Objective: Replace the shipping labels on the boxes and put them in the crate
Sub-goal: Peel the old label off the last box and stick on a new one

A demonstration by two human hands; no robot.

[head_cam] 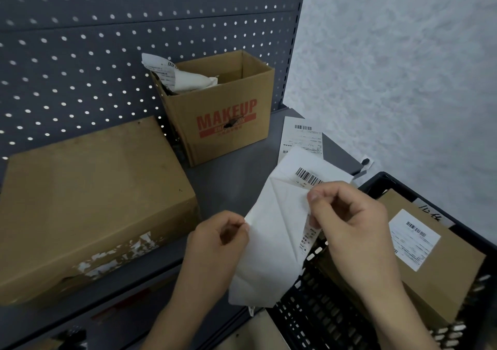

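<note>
A white shipping label sheet (pixel 274 231) with a barcode hangs in the air between both hands. My left hand (pixel 215 239) pinches its left edge. My right hand (pixel 349 220) pinches its upper right part, where the label and its backing seem to part. On the shelf at the left lies a large flat cardboard box (pixel 88 196) with torn white label scraps on its front edge. A black plastic crate (pixel 382 185) at the lower right holds a cardboard box (pixel 441 277) that bears a white barcode label.
An open "MAKEUP" carton (pixel 223 118) stuffed with crumpled label paper stands at the back against the grey pegboard (pixel 80 53). More label sheets (pixel 301 137) lie on the grey shelf (pixel 231 177) behind my hands. A white wall is on the right.
</note>
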